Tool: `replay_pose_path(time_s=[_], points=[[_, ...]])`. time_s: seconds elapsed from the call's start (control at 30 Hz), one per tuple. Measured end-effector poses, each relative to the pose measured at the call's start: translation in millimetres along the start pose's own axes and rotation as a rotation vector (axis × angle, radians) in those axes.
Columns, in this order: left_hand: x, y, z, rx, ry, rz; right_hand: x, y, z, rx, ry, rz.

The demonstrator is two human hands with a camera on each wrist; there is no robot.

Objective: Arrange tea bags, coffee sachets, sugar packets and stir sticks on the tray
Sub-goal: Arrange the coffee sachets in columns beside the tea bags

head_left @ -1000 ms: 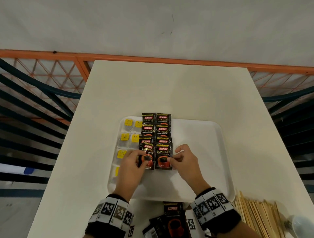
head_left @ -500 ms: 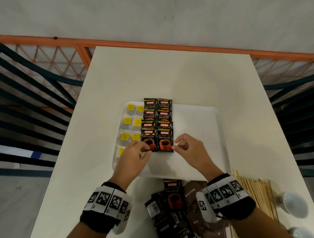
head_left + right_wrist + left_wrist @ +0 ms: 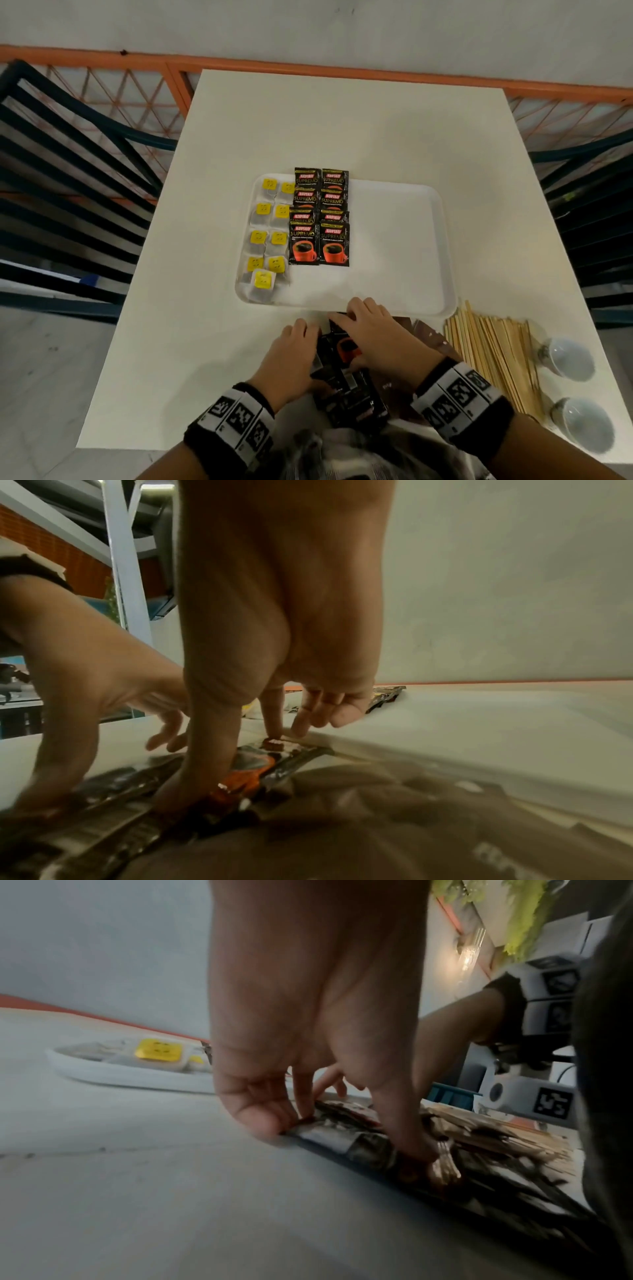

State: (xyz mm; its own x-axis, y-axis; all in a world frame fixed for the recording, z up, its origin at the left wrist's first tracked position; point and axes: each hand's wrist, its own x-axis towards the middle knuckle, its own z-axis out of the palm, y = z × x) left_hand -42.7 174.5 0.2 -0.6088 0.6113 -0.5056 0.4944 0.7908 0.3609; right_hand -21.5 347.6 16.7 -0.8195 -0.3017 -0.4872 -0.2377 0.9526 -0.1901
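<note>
Left hand (image 3: 290,353): fingers and thumb pinch a black sachet at the left edge of the loose coffee sachet pile (image 3: 346,383), just in front of the tray (image 3: 404,246).
Right hand (image 3: 371,334): thumb and fingers grip the top sachet of that pile.
Tray, left part: tea bags (image 3: 269,236) in two columns.
Tray, beside tea bags: coffee sachets (image 3: 320,219) in two overlapping columns.
Tray, front right corner: stir sticks (image 3: 493,356) just off it, on the table (image 3: 342,130).
</note>
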Motion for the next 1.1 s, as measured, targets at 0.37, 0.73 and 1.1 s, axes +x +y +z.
replay_pose_path(time_s=[0.37,0.73,1.1], points=[[-16.6,-43.1,-11.7,-0.61,0.002,-0.068,-5.8,-7.7,-17.4,0.405,0.016,0.086],[-23.6,-32.1,-9.4,-0.453,-0.162,0.082,-10.6,-25.6,-0.3,0.06,-0.237,-0.08],[-26.3,-35.0,-12.1,-0.51,-0.105,0.005,-5.0,-33.1,-9.1,0.069,-0.147,-0.134]])
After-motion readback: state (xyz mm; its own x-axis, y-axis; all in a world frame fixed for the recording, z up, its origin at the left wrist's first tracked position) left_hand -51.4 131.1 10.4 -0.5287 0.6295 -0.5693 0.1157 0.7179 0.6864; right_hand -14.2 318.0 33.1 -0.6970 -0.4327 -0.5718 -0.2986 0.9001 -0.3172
